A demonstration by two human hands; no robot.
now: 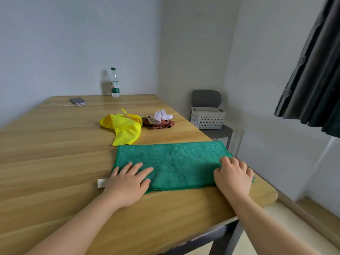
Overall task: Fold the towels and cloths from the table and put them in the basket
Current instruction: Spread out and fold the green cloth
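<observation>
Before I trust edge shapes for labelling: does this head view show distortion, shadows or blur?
Head view: wide-angle bending curves the table edge and the curtain; light is soft, with a faint shadow behind the bottle; the green towel and both hands look sharp.

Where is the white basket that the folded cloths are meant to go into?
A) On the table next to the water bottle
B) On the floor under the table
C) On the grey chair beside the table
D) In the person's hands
C: the white basket sits on the seat of the grey chair, off the table's far right side.
</observation>
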